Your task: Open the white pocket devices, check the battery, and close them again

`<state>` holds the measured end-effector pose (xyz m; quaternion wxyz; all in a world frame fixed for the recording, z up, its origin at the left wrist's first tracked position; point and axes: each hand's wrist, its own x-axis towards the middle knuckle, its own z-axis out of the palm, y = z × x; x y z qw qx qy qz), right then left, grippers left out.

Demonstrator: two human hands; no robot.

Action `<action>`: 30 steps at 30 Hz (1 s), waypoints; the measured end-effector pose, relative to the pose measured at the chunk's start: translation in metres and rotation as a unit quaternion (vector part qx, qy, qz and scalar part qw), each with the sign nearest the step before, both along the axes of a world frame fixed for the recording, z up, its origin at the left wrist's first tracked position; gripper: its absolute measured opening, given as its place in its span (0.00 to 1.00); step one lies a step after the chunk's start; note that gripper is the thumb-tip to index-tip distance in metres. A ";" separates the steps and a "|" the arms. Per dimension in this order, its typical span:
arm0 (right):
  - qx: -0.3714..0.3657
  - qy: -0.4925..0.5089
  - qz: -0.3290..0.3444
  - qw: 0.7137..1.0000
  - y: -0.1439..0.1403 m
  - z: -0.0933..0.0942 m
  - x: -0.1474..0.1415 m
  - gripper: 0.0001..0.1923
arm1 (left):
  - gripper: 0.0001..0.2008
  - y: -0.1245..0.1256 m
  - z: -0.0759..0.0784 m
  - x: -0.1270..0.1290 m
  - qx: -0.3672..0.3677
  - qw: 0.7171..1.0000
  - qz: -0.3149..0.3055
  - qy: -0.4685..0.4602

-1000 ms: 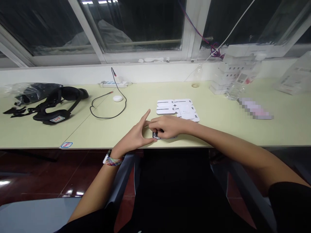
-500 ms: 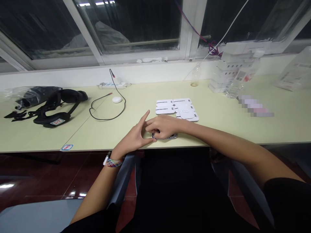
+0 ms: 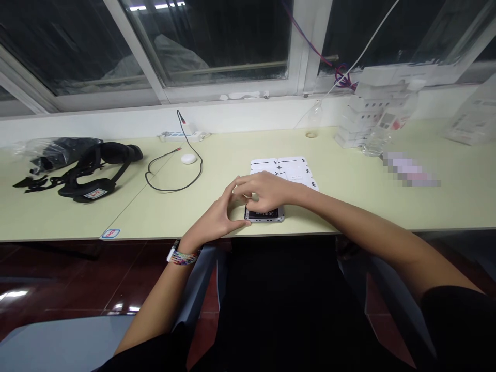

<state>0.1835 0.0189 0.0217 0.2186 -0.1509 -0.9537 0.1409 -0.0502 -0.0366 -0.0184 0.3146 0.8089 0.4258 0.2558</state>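
Fingers 1st: 2 hands in play. L hand has thumb & index spread wide in a C, thumb tip right at the device's near L corner. R hand is over the top, fingers curled, thumb & index bent into a small loop; can't tell if anything's pinched there. 1 device under R hand, flat nr the desk edge, at 6 o'clock from the R knuckles, w/ 1 black batt. reading "3000"

Outward, clock centred on the device: white plates btwn 12 & 1, several, but R hand hides some so no exact no. At 10, 1 black cable looping round 1 white puck; 1 power strip btwn 10 & 11. Btwn 9 & 10, 1 black headset. 2 clear bottles, the 1st at 1, the 2nd at 2, next to a stack of white boxes

And vs ½ sec ago: R hand's up & back a touch, so the batt. lettering shows & the plates are more covered; L thumb same spot, headset & cable same layout
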 end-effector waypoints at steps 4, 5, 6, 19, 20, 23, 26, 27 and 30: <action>0.020 -0.014 -0.013 1.000 -0.008 -0.002 0.016 0.06 | 0.61 -0.001 0.001 0.001 -0.007 1.000 0.009 0.009; 0.023 -0.033 -0.018 0.999 -0.011 -0.004 0.019 0.09 | 0.61 -0.001 0.001 0.001 -0.008 1.000 0.010 0.011; 0.026 -0.049 -0.022 0.998 -0.014 -0.007 0.022 0.11 | 0.60 -0.002 0.002 0.001 -0.009 1.000 0.009 0.012; -0.034 -0.002 -0.083 0.996 -0.036 0.004 0.052 0.07 | 0.57 -0.002 0.002 0.002 0.007 1.000 -0.002 0.017; -0.044 0.023 -0.096 0.994 -0.040 0.003 0.059 0.06 | 0.57 -0.002 0.002 0.002 0.006 1.000 -0.002 0.019; -0.050 0.085 -0.126 0.987 -0.048 -0.002 0.082 0.08 | 0.55 -0.002 0.003 0.002 0.007 1.000 0.001 0.029; -0.058 0.106 -0.147 0.982 -0.055 -0.011 0.105 0.11 | 0.54 -0.002 0.003 0.002 0.013 0.999 0.000 0.034; -0.064 0.108 -0.154 0.980 -0.057 -0.014 0.111 0.11 | 0.54 -0.002 0.003 0.002 0.015 0.999 -0.001 0.035; -0.077 0.121 -0.171 0.975 -0.062 -0.023 0.125 0.10 | 0.53 -0.001 0.003 0.002 0.021 0.999 -0.001 0.036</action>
